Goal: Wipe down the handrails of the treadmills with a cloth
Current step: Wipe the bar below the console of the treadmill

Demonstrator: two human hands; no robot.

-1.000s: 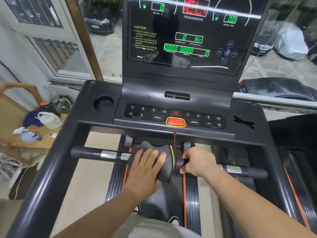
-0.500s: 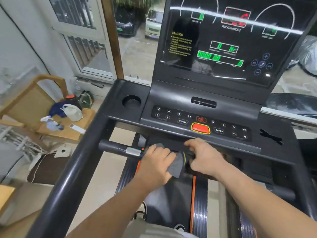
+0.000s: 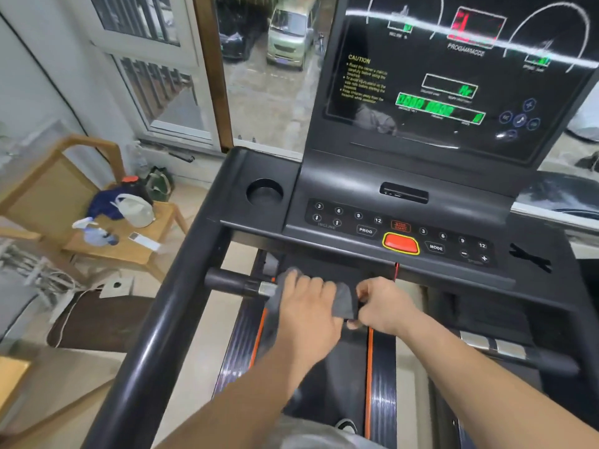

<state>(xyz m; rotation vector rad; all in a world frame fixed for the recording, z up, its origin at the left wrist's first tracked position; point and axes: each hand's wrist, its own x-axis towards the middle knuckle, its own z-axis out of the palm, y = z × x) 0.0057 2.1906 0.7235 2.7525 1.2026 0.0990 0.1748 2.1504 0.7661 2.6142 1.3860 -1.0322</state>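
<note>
The left hand (image 3: 304, 306) no longer lies flat with fingers spread: it is curled over the grey cloth (image 3: 345, 300) and has slid it left along the front handlebar (image 3: 227, 281), up against the silver sensor band (image 3: 267, 289). The right hand (image 3: 384, 304) has let go of the bar, shifted left of the red stop button (image 3: 401, 243), and pinches the cloth's right edge. The view has swung left, so more of the wooden chair (image 3: 129, 251) shows.

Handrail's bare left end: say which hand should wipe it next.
Left. The left hand grips the cloth on the handrail, right beside that bare end; the right hand only pinches the cloth's far edge.
</note>
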